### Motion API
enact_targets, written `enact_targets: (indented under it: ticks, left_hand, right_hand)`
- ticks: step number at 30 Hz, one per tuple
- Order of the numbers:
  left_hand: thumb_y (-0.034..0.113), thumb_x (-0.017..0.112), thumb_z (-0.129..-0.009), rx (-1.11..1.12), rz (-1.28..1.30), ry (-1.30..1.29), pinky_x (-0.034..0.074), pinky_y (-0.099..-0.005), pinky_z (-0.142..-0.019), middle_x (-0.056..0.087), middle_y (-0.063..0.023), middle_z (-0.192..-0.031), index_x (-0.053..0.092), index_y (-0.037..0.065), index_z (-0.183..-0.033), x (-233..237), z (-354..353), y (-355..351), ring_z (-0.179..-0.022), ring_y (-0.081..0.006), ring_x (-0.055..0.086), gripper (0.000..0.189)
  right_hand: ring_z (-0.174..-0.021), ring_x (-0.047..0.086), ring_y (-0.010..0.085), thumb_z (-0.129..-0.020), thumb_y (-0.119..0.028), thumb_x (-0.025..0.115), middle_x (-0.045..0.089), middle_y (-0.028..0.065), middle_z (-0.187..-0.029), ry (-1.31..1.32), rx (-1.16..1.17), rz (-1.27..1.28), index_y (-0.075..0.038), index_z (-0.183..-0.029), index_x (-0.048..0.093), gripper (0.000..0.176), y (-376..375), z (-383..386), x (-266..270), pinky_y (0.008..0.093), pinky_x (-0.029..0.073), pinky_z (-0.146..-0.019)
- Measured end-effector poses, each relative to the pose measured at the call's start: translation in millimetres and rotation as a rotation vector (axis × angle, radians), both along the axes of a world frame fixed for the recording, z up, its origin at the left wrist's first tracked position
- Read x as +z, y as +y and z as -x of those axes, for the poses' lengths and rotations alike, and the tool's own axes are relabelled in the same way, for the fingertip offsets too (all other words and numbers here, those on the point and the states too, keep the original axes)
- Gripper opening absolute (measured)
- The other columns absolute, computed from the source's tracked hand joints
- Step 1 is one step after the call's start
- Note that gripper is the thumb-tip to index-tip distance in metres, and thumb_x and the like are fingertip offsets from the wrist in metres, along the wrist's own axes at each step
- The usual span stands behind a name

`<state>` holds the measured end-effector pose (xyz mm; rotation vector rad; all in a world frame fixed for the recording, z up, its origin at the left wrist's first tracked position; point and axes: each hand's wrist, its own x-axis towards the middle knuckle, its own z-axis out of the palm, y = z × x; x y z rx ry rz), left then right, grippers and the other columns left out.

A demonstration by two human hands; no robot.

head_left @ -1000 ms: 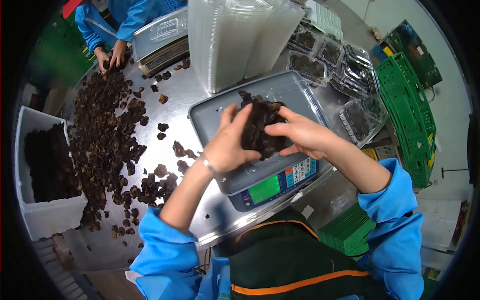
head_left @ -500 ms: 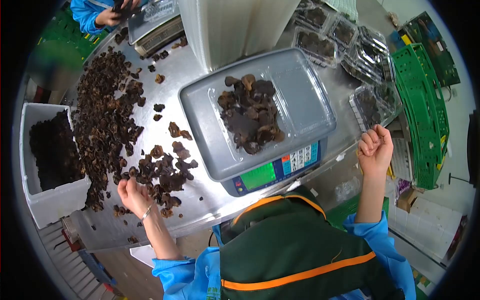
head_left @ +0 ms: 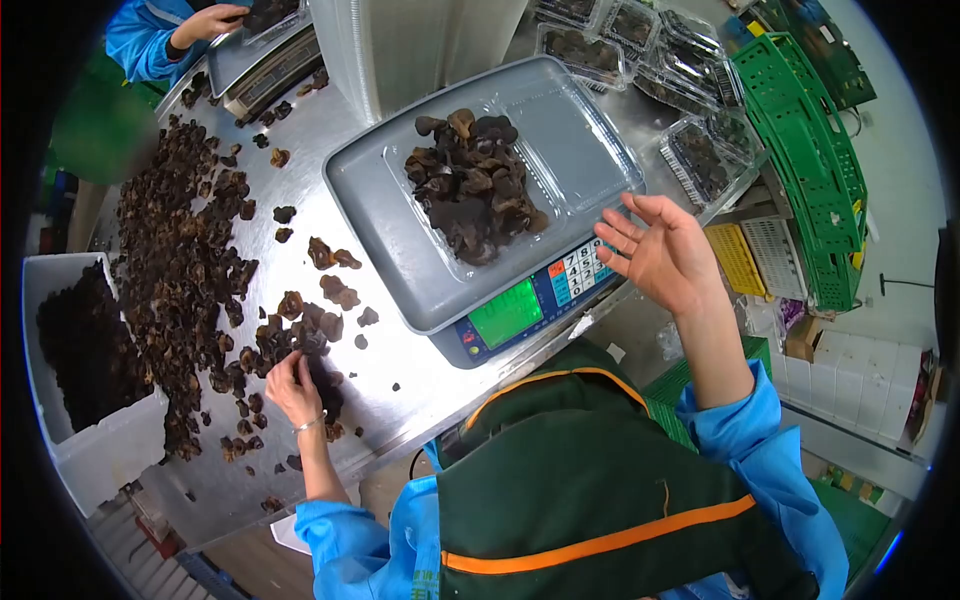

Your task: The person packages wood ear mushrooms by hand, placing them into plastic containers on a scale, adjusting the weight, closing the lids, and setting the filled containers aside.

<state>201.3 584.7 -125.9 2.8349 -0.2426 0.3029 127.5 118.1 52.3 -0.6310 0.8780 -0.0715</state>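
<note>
My left hand (head_left: pixel 295 393), with a bracelet at the wrist, is down at a small heap of dark wood ear mushrooms (head_left: pixel 318 328). Its thumb and fingers are closed on pieces at the heap's near edge; the fingertips are partly hidden. My right hand (head_left: pixel 668 255) is raised over the right front corner of the scale, palm up, fingers apart and holding nothing. On the digital scale (head_left: pixel 508 317) lies a grey tray (head_left: pixel 400 285). In it, an open clear plastic box (head_left: pixel 560 140) has wood ear mushrooms (head_left: pixel 475 185) in one half; its other half is bare.
A large spread of mushrooms (head_left: pixel 185 260) covers the table's left, beside a white foam box (head_left: pixel 110 440). Stacked clear lids (head_left: pixel 410 50) stand behind the scale. Filled boxes (head_left: pixel 690 160) and green crates (head_left: pixel 805 170) are at right. Another person's hand (head_left: pixel 210 22) works at a second scale (head_left: pixel 270 85).
My left hand has moved into the small heap and closed on pieces. My right hand has come left toward the scale and opened from a closed shape. The view has shifted slightly.
</note>
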Motion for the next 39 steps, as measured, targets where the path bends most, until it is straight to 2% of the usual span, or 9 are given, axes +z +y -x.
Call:
enact_targets:
  ticks: [9,13,18,21,24,28,30,33,39]
  left_hand:
    - [0.021,0.074,-0.068,-0.587,0.331,-0.088,0.034,-0.0353,-0.083,0.059,-0.0081,-0.09,0.056,0.007,-0.113,155.8,-42.4,-235.2,-0.086,-0.0253,0.05,0.05]
    - [0.018,0.077,-0.063,-0.634,0.384,-0.056,0.037,-0.0348,-0.077,0.057,-0.0044,-0.077,0.067,0.008,-0.086,147.1,-55.6,-245.4,-0.08,-0.0233,0.051,0.026]
    - [0.004,0.062,-0.083,0.157,1.312,0.26,0.042,-0.0198,-0.067,0.058,-0.0039,-0.098,0.054,0.005,-0.115,153.0,-45.2,-187.3,-0.082,-0.0088,0.053,0.033]
    - [0.029,0.056,-0.089,0.243,0.346,-0.139,0.045,-0.0249,-0.076,0.048,-0.0091,-0.118,0.039,0.008,-0.131,143.4,-33.3,-151.2,-0.097,-0.0149,0.051,0.05]
    - [0.05,0.034,-0.093,0.271,1.936,0.726,0.049,-0.0316,-0.069,0.045,-0.013,-0.121,0.035,0.011,-0.135,175.8,-9.5,-193.2,-0.092,-0.0211,0.051,0.057]
    - [0.034,0.045,-0.091,0.234,2.633,0.937,0.031,-0.0178,-0.038,0.056,-0.0127,-0.095,0.05,0.005,-0.12,136.1,-18.9,-142.0,-0.071,-0.0142,0.049,0.041]
    - [0.037,0.045,-0.091,0.401,1.926,0.568,0.049,-0.0253,-0.058,0.056,-0.0114,-0.103,0.05,0.002,-0.117,145.7,-27.9,-116.3,-0.09,-0.0195,0.056,0.044]
    - [0.053,0.045,-0.088,0.585,0.5,-0.024,0.019,-0.0414,-0.107,0.018,-0.0198,-0.145,0.019,0.003,-0.141,117.8,-29.5,-45.3,-0.129,-0.0294,0.027,0.077]
    - [0.036,0.044,-0.093,0.2,0.724,-0.131,0.028,-0.0348,-0.104,0.034,-0.0162,-0.139,0.034,0.003,-0.135,172.6,-63.2,-108.1,-0.126,-0.0241,0.035,0.055]
  right_hand:
    - [-0.096,0.046,0.027,-0.075,-0.016,0.064,0.051,0.0091,-0.105,-0.288,0.617,2.031,-0.013,-0.102,0.062,0.027,60.9,-71.4,-17.9,0.0388,0.032,-0.087]
    - [-0.096,0.045,0.0267,-0.073,-0.016,0.066,0.05,0.0081,-0.102,-0.156,0.704,1.923,-0.012,-0.095,0.064,0.022,41.8,-79.4,-26.2,0.0383,0.033,-0.086]
    - [-0.09,0.051,0.0224,-0.076,-0.013,0.066,0.05,0.0069,-0.098,-0.275,0.341,1.398,-0.009,-0.088,0.064,0.012,39.6,-65.0,-27.8,0.0323,0.04,-0.08]
    - [-0.087,0.051,0.0224,-0.076,-0.012,0.066,0.05,0.0071,-0.098,-0.39,0.245,1.069,-0.007,-0.09,0.063,0.015,55.7,-56.4,-10.4,0.0311,0.043,-0.075]
    - [-0.087,0.051,0.0225,-0.075,-0.014,0.066,0.05,0.007,-0.1,-0.718,0.605,1.504,-0.007,-0.098,0.06,0.025,94.0,-59.3,-1.4,0.0329,0.041,-0.077]
    - [-0.082,0.052,0.0229,-0.075,-0.014,0.065,0.053,0.0058,-0.098,-0.82,0.636,1.611,-0.006,-0.099,0.059,0.026,85.8,-42.8,1.3,0.0362,0.039,-0.078]
    - [-0.089,0.054,0.0156,-0.081,-0.01,0.061,0.055,0.0057,-0.103,-0.386,0.393,1.298,-0.006,-0.106,0.055,0.027,41.1,-27.4,-3.9,0.0305,0.042,-0.079]
    - [-0.086,0.053,0.0145,-0.086,-0.022,0.057,0.053,0.0059,-0.104,0.017,-0.016,0.727,-0.002,-0.121,0.043,0.043,-26.8,-13.7,2.7,0.0307,0.044,-0.073]
    - [-0.093,0.052,0.0239,-0.081,-0.025,0.062,0.049,0.0099,-0.109,-0.036,0.006,0.269,-0.01,-0.115,0.043,0.041,-30.4,11.6,-0.3,0.0445,0.044,-0.077]
